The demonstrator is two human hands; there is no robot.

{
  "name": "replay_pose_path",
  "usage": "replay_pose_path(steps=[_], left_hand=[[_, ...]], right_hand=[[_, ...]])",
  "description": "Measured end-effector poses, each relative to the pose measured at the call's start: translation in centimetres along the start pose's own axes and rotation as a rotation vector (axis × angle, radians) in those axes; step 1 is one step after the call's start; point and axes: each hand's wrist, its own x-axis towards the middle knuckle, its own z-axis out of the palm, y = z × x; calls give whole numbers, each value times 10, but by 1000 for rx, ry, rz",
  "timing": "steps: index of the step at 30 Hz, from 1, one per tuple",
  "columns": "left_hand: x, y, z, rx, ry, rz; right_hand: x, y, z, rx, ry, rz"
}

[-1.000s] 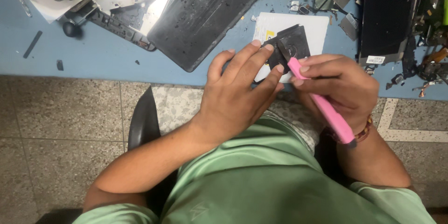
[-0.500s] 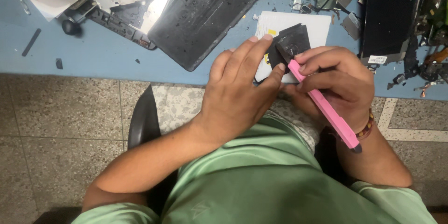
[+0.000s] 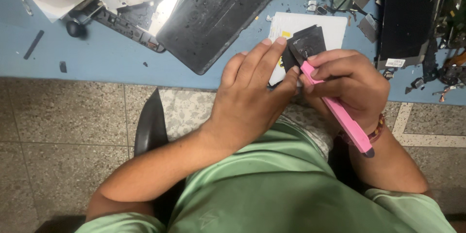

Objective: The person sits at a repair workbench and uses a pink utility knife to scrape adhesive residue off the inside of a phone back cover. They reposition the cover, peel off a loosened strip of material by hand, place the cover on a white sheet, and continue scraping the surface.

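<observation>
Two hands meet over the near edge of the blue workbench (image 3: 97,58), above our lap. Left hand (image 3: 247,97) lies palm-down, fingers (image 3: 259,61) extended and close together, pressing on the near-left part of a small black part (image 3: 308,44) (its underside is hidden, so we cannot tell what the thumb does). Right hand (image 3: 349,85) is curled tight around a pink tool (image 3: 340,114), gripped like a pen; the tool's far tip touches the black part, its near end sticks out past the wrist. Black part sits over a white pad (image 3: 330,27). Left of it, a large black back cover (image 3: 216,15) lies tilted. Far right: a dark panel (image 3: 403,19) and loose scraps.
</observation>
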Motion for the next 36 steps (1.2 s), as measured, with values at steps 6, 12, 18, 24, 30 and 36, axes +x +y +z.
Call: replay_pose_path(steps=[6, 12, 18, 24, 30, 36], left_hand=[[0, 0, -1, -29, -5, 1], [-1, -1, -1, -31, -13, 9], [-2, 0, 0, -14, -4, 1], [-2, 0, 1, -5, -5, 3], [-2, -1, -2, -25, -11, 6], [1, 0, -1, -32, -12, -2]], right_hand=[[-5, 6, 1, -8, 32, -17], [-4, 8, 1, 59, 21, -12], [-2, 9, 1, 26, 43, -23], [-8, 12, 1, 59, 28, -10], [-4, 9, 1, 6, 46, -8], [0, 7, 2, 22, 51, -35]])
